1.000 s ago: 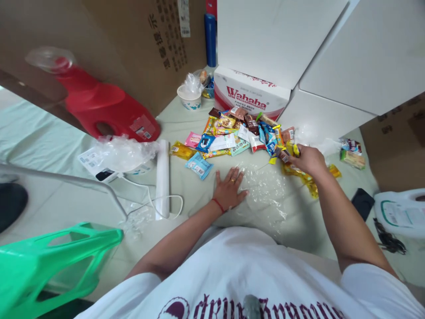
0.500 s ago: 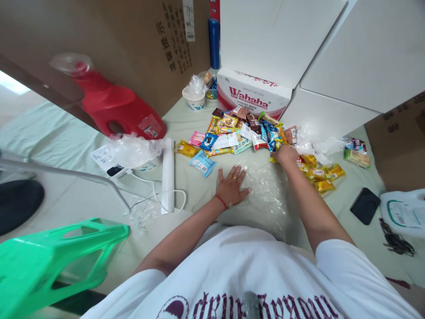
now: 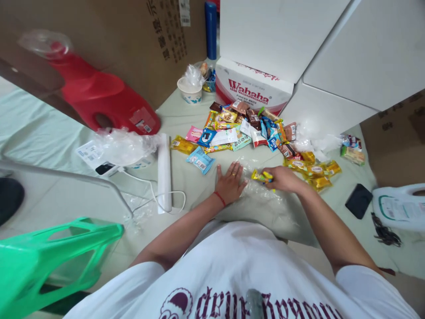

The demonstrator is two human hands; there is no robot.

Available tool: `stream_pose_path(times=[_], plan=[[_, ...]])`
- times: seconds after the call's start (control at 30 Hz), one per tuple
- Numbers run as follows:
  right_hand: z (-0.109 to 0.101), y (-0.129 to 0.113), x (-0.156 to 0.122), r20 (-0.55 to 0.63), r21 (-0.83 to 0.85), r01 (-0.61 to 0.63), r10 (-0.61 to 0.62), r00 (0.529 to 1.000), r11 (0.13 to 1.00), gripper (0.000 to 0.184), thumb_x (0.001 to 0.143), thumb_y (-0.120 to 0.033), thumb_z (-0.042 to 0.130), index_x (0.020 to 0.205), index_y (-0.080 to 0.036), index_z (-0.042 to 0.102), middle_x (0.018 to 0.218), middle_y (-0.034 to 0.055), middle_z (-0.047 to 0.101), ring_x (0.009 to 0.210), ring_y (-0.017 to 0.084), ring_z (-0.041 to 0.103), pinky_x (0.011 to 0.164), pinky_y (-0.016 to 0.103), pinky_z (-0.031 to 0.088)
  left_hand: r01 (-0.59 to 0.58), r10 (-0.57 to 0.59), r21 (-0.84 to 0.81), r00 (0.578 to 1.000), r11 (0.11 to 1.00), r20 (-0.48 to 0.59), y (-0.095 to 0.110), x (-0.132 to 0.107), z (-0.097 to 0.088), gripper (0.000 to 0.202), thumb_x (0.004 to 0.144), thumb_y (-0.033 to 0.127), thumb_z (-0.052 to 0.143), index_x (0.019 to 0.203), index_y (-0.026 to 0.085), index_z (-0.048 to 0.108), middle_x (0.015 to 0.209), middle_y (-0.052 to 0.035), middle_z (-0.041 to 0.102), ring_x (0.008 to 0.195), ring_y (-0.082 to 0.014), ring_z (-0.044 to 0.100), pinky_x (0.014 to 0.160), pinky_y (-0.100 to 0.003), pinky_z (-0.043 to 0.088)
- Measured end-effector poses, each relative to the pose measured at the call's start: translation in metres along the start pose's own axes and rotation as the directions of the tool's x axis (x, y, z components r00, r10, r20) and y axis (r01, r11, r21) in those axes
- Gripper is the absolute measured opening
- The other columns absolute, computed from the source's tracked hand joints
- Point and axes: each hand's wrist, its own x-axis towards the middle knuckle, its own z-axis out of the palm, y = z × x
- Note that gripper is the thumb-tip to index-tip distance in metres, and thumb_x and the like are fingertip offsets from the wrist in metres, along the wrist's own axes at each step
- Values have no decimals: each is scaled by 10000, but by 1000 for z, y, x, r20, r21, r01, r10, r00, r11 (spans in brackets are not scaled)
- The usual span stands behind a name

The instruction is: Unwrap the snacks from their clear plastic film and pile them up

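My left hand (image 3: 230, 183) lies palm down near the front edge of the pale green, lightly creased cloth surface (image 3: 195, 199), fingers spread and gripping nothing, against thin, shiny, crinkled clear film (image 3: 268, 204). My right hand (image 3: 282, 178) has its fingers pinched round a small bright yellow packet (image 3: 262, 176), perhaps more than one, over that film; I can't tell whether it touches.

Towards the far edge sits a heap of glossy wrapped snacks (image 3: 232, 137): slim bars, puffed pillow shapes and flat squares. Amber, see-through packets (image 3: 316, 170) lie at its right, beyond my right wrist, and a flat light-blue packet (image 3: 201, 160) at its front left.

Behind the heap, at the far edge, is a smooth white-and-red cardboard box (image 3: 255, 86). Near the far left corner, a round paper cup (image 3: 190, 94) is stuffed with crumpled clear plastic (image 3: 193, 76); a partly hidden bowl (image 3: 210, 83) behind it holds colourful packets. A hard red plastic jug (image 3: 109, 102) stands towards the left edge, a white one (image 3: 398, 206) towards the right.
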Motion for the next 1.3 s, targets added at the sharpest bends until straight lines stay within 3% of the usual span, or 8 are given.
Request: stream_pose_path(times=[0.1,0.27,0.57,0.77,0.97,1.07,1.17,1.3], plan=[[24,-17,9,73,9,64,-65,995,998,282,824,-353,735,1088,-253,747,1024,53,771,892,229,680,679,251,364,7,-7,-6,1000,1000,-7,1,1,0,596,1087,415,198,1615,182,346,1711,-120,296,1598,-291,242,1247,-746,-3],[48,-5,5,-96,193,75,-57,994,978,323,928,-318,624,1210,-190,714,1100,81,760,936,209,674,770,244,413,11,-11,5,1000,1000,-6,1,1,2,611,1079,450,228,1616,184,348,1716,-113,283,1603,-307,223,1248,-746,-4],[38,-12,-7,-59,66,26,-22,998,998,326,1003,-467,568,1217,-287,736,1137,64,739,992,211,677,721,247,376,21,-23,45,999,999,35,2,2,0,588,1079,394,208,1620,204,340,1712,-112,292,1604,-273,235,1244,-751,38],[26,-23,-12,-128,-10,-36,35,991,999,435,1059,-550,436,1148,-255,742,1022,77,710,932,219,682,674,276,363,27,-29,45,999,999,40,2,2,-2,583,1078,387,213,1615,216,366,1704,-109,310,1598,-274,250,1251,-736,57],[38,-43,-9,-118,-28,-3,0,993,1000,542,977,-524,628,1461,-293,555,1236,107,655,998,254,684,681,281,415,42,-43,28,998,999,44,2,1,-6,574,1074,376,242,1606,219,388,1698,-111,328,1588,-292,274,1247,-737,88],[46,-36,-30,-219,118,22,4,976,993,579,986,-537,609,1497,-284,509,1253,114,637,1042,266,667,768,313,488,58,-59,3,998,998,39,-1,0,-8,572,1073,378,242,1597,219,405,1701,-112,322,1590,-284,271,1258,-703,119],[58,-25,-70,-291,238,181,-108,951,954,457,1022,-465,555,1437,-276,568,1188,119,656,1087,283,639,906,404,530,84,-84,-19,996,996,8,-5,-4,-13,565,1060,375,281,1575,205,439,1708,-115,311,1604,-293,233,1262,-681,146],[91,-17,-126,-292,316,316,-225,930,895,599,972,-293,599,1550,-346,448,1462,126,560,1330,322,530,1086,532,493,77,-79,-19,988,997,-130,-18,-23,-20,507,1007,326,379,1453,187,576,1673,-121,391,1615,-308,191,1285,-640,136]])
